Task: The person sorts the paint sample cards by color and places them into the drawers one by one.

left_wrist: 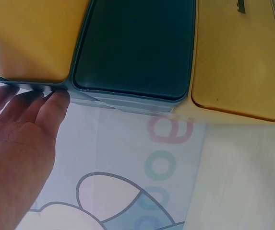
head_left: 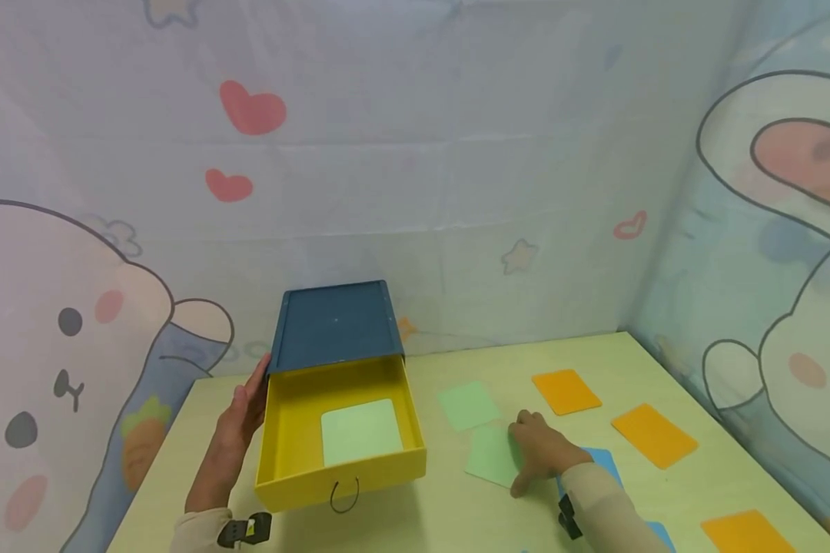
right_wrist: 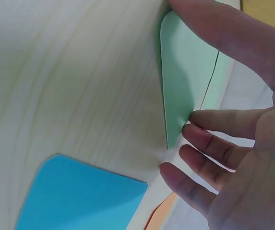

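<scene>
A dark blue box [head_left: 335, 326] stands at the back left with its yellow drawer [head_left: 387, 470] pulled out. A pale green card [head_left: 361, 432] lies in the drawer. My left hand [head_left: 238, 415] rests against the box's left side, its straight fingertips at the lower edge in the left wrist view. On the table, my right hand [head_left: 542, 452] reaches over another green card [head_left: 487, 455], thumb and fingers spread at its edges. That card [right_wrist: 180, 72] lies flat in the right wrist view. A further green card [head_left: 468, 405] lies just behind it.
Several orange cards [head_left: 567, 392] are spread over the right of the table. Blue cards [head_left: 603, 463] lie partly hidden under my right forearm. A small loop handle [head_left: 344, 498] hangs from the drawer front. A printed cloth backdrop [head_left: 415, 184] rises behind the table.
</scene>
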Tool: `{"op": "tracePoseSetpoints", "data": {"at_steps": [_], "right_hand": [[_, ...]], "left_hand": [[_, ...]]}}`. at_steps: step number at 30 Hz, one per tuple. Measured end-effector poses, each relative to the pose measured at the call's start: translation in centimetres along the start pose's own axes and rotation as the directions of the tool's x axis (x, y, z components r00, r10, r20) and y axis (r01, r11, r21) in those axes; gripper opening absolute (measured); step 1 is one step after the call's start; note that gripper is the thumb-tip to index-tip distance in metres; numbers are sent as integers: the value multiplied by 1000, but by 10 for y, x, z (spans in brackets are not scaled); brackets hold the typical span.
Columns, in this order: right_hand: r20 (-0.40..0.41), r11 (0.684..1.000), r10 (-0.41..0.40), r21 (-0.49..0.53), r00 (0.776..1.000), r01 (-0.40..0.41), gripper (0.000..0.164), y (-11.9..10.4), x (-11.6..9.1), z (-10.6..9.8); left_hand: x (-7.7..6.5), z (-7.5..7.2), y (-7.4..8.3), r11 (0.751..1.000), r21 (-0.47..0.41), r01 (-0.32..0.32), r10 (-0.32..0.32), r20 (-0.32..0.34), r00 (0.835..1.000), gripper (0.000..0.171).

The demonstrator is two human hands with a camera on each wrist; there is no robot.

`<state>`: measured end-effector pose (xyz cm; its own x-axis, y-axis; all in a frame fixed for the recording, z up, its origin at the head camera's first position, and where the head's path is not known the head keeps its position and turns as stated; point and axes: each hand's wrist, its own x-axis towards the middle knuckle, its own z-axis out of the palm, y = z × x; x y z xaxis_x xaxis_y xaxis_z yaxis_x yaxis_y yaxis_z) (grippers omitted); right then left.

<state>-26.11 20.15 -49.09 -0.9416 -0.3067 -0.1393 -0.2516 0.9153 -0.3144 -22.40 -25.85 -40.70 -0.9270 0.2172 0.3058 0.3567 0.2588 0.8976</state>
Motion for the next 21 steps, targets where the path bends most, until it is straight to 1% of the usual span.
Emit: {"op": "tracePoseSetpoints", "data": {"at_steps": [5, 11, 15, 21], "right_hand": [[13, 1000, 8, 10, 1000, -9, 89, 1, 2, 0], [17, 1000, 11, 5, 1000, -11, 89, 1, 1, 1], [33, 1000, 7, 13, 999, -7, 89, 0, 0, -1], [33, 1000, -6, 21, 999, 6, 86, 1, -1, -4]], "left_hand": [[1, 0, 0, 1000, -14, 2, -2, 3, 1000, 57], [1, 1, 0, 999, -28, 22, -22, 11, 1000, 56], [0, 0, 1, 999, -25, 29, -29, 8, 1000, 56], [1, 1, 1, 1000, -5, 18, -18, 2, 1000, 56]]}}
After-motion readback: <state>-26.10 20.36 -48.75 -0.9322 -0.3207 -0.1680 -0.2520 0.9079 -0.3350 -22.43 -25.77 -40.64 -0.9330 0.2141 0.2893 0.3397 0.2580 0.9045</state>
